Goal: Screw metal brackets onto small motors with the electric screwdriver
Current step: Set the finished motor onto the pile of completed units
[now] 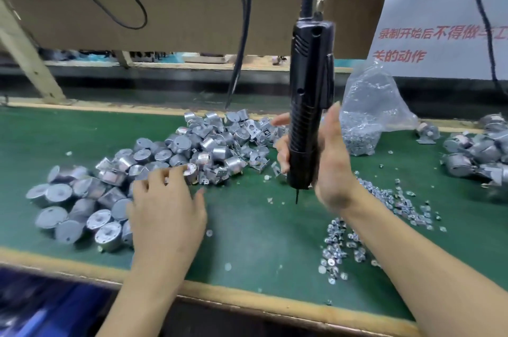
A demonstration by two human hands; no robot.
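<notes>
A black electric screwdriver (310, 75) hangs upright from a cord and clip, its bit just above the green mat (255, 243). My right hand (334, 171) holds its ribbed lower grip, fingers wrapped round the far side and thumb pointing up. My left hand (165, 213) reaches over a heap of small silver motors (154, 155), fingers spread, fingertips touching a motor at the heap's near edge. Metal brackets (255, 127) lie mixed into the heap's far right end.
Loose screws (338, 243) are scattered on the mat near my right forearm. A clear plastic bag of screws (368, 111) stands behind the screwdriver. More motors with brackets (472, 152) lie at the right edge. Black cables (242, 34) hang over the bench; a printed sign (445, 20) hangs at the back right.
</notes>
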